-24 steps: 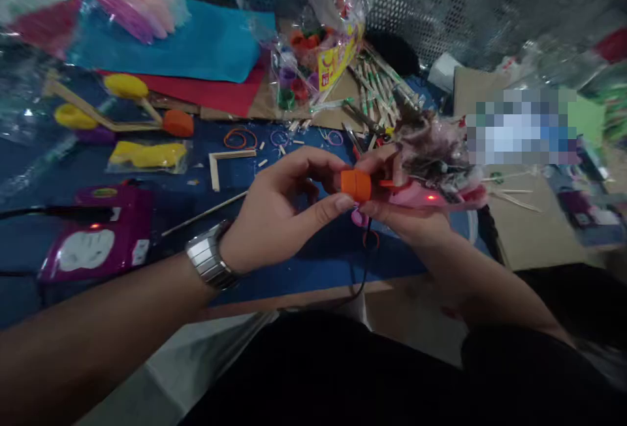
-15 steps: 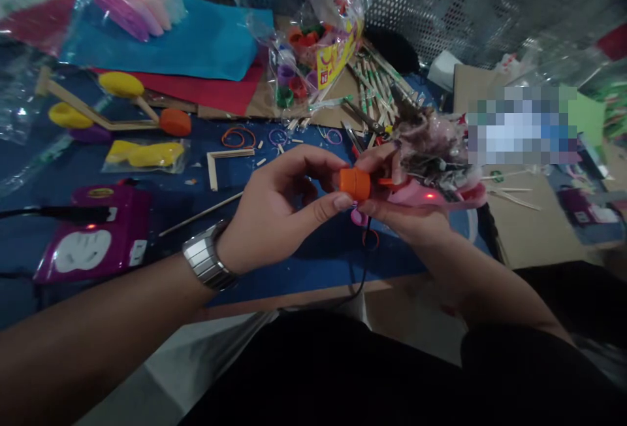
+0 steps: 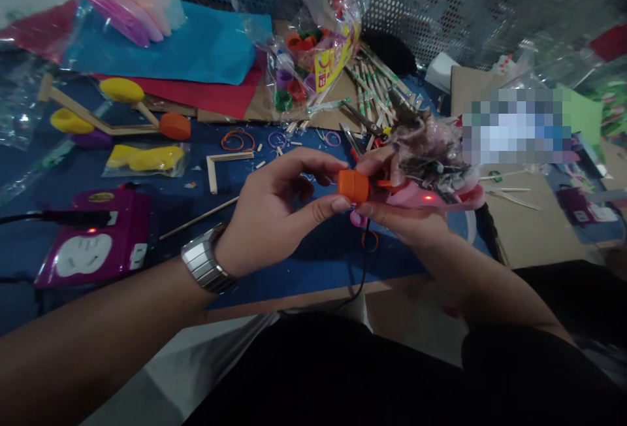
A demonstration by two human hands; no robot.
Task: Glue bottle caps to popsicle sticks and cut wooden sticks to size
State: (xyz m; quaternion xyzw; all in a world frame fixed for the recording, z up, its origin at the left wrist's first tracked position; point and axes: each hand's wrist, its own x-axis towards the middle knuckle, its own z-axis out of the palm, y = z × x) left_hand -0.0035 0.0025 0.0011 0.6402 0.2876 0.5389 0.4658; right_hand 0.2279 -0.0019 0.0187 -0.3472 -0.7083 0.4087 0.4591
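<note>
Left hand (image 3: 269, 210) pinches a short orange plastic cylinder (image 3: 353, 186), well apart from an already joined wooden-stick frame (image 3: 78, 106) with round yellow caps (image 3: 121, 90); right hand (image 3: 411, 218) grips a pink plastic glue gun (image 3: 415, 196).

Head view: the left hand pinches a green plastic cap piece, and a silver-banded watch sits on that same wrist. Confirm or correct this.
The colour is wrong: the head view shows the left hand pinching an orange plastic cap piece. The silver-banded watch does sit on that wrist.
</note>
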